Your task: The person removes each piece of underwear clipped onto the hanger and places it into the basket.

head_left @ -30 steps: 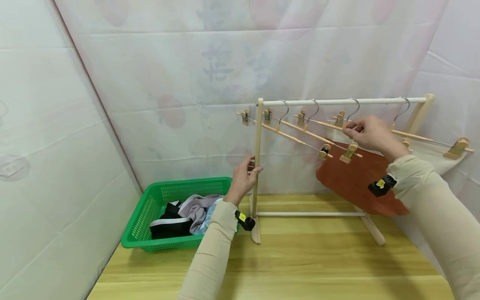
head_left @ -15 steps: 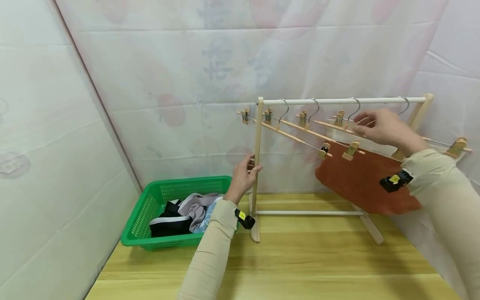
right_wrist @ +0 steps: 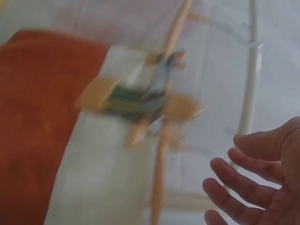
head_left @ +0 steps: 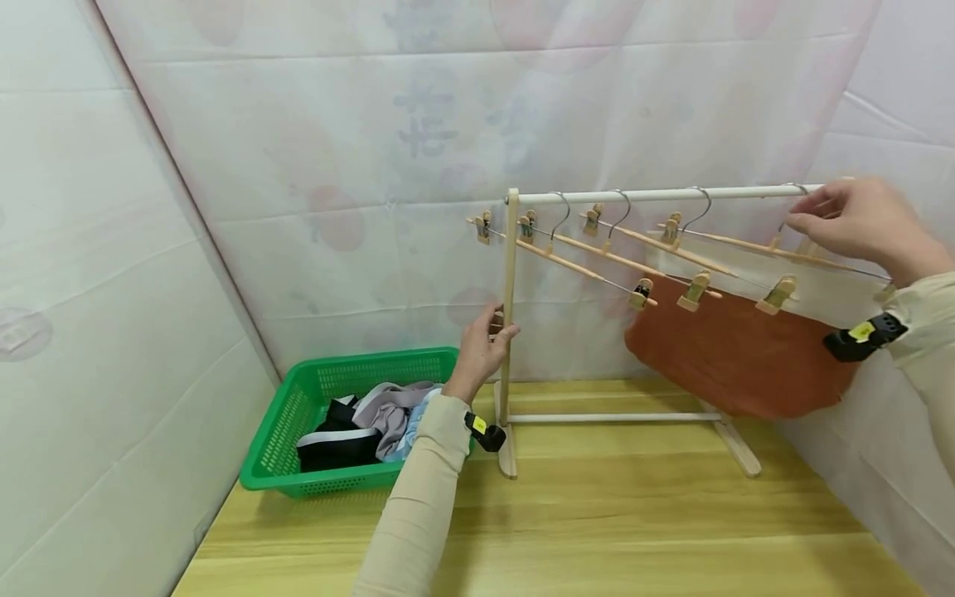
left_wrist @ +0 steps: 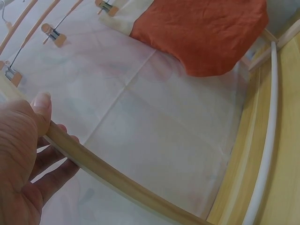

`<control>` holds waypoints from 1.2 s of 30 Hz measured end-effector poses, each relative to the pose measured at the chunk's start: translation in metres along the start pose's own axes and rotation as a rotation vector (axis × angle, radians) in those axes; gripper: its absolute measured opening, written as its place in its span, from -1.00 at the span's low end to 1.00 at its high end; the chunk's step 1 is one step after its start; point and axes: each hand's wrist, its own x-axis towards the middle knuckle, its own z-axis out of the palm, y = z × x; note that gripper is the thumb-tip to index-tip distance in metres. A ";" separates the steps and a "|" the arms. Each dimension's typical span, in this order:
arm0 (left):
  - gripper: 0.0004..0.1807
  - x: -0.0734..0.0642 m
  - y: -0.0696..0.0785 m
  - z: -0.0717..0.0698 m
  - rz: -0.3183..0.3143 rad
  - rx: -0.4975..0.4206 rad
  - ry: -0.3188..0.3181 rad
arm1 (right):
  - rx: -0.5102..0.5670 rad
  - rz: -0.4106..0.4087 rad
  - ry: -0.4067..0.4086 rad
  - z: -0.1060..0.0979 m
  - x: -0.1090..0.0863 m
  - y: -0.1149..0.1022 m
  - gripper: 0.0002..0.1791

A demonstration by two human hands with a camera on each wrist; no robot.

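Observation:
My left hand [head_left: 479, 352] holds the left wooden post [head_left: 510, 274] of a small clothes rack, thumb in front and fingers behind, as the left wrist view also shows. At the right end of the top rail [head_left: 656, 196], my right hand [head_left: 869, 224] hovers beside the hook of the rightmost clip hanger [head_left: 761, 247]. Its fingers are loosely bent and apart, with nothing between them in the right wrist view. A rust-orange garment [head_left: 734, 352] with a cream band hangs from that hanger, partly behind other clips. Several bare clip hangers [head_left: 612, 257] hang further left.
To the left of the rack, a green plastic basket [head_left: 257, 460] holds crumpled black, mauve and light-blue clothes [head_left: 388, 414]. Rack and basket stand on a wood-grain table [head_left: 597, 514]. Pale printed cloth walls [head_left: 358, 124] enclose the back and sides.
My right hand has moved right along the rail, away from the middle hanger to the rightmost one. The bare hanger it was at now swings clear of it. My left hand stays on the post.

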 end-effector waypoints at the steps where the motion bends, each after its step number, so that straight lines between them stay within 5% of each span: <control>1: -0.48 0.000 0.000 0.000 -0.001 -0.003 0.001 | -0.016 0.002 0.001 0.001 -0.001 0.005 -0.64; 10: -0.49 0.001 -0.002 -0.003 -0.005 0.008 -0.006 | -0.240 -0.118 -0.128 0.020 0.000 0.035 -0.56; 16: -0.50 -0.001 -0.002 -0.003 -0.006 -0.006 -0.003 | -0.236 -0.141 -0.172 0.031 0.002 0.039 -0.62; 25: -0.52 -0.001 -0.003 0.003 -0.007 -0.006 -0.016 | -0.201 -0.120 -0.128 0.040 -0.006 0.044 -0.62; 36: -0.52 -0.002 -0.001 0.001 -0.011 -0.012 -0.021 | -0.146 -0.068 -0.038 0.027 -0.010 0.040 -0.58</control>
